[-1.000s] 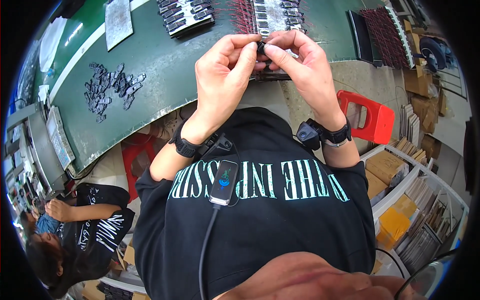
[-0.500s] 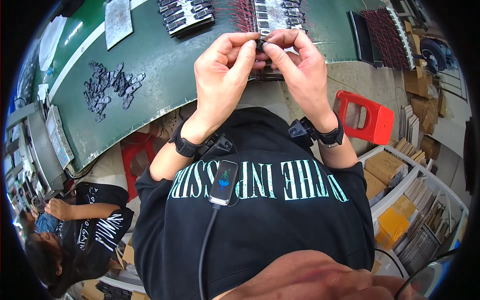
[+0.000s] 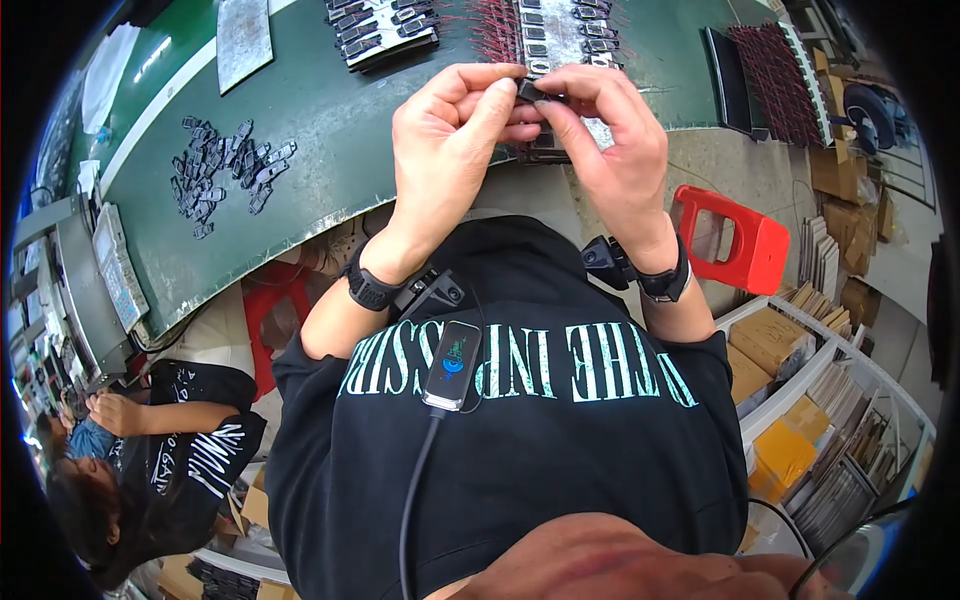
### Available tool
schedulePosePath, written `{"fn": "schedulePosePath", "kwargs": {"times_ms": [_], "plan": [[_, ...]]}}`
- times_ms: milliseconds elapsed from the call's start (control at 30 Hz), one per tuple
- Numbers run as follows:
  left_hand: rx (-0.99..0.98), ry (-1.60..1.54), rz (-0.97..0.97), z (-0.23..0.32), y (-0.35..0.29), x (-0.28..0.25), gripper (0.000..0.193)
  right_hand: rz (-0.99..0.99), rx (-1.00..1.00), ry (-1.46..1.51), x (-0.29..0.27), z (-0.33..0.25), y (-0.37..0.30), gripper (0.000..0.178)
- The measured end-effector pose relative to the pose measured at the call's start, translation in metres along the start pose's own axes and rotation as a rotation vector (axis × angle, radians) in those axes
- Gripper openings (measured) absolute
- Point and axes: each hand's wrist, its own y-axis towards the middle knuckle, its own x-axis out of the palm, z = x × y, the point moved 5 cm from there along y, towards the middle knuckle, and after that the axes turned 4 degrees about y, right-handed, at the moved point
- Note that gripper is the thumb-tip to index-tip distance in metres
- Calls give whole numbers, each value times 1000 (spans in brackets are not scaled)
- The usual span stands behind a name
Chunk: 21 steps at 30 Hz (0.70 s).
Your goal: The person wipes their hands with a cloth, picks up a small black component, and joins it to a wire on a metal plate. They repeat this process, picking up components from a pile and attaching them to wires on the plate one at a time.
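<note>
Between my two hands, above the near edge of the green table (image 3: 330, 130), is a small black plastic part (image 3: 530, 91). My left hand (image 3: 450, 120) pinches it between thumb and fingertips. The thumb and forefinger of my right hand (image 3: 615, 125) close on its other side. My fingers cover much of the part, and its exact kind does not show. Just beyond my hands lies a pale board (image 3: 563, 30) with rows of small black parts along it and thin red wires at its sides.
A loose pile of small black parts (image 3: 215, 165) lies on the table's left. Beyond it are a grey metal plate (image 3: 244, 40) and a loaded rack (image 3: 385, 30). A red-wired rack (image 3: 775, 85) stands right, above a red stool (image 3: 735, 240). A co-worker (image 3: 180, 440) sits at left.
My right hand has shifted slightly right and its fingers have changed their hold, so more of the black part shows. My left hand keeps its pinch.
</note>
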Motion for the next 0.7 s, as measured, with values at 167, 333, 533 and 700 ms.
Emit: {"fn": "schedulePosePath", "kwargs": {"times_ms": [167, 333, 533, 700], "plan": [[22, 19, -4, 1, -2, 3, 21, -24, 89, 57, -2, 1, 3, 18], [21, 31, -8, 1, -4, 2, 21, -36, -26, -10, -3, 0, 3, 18], [74, 90, -8, 4, -5, 3, 20, -58, 29, 73, -1, 0, 4, 16], [160, 103, 4, 5, -7, 10, 18, 55, 313, 328, -5, 1, -2, 14]]}}
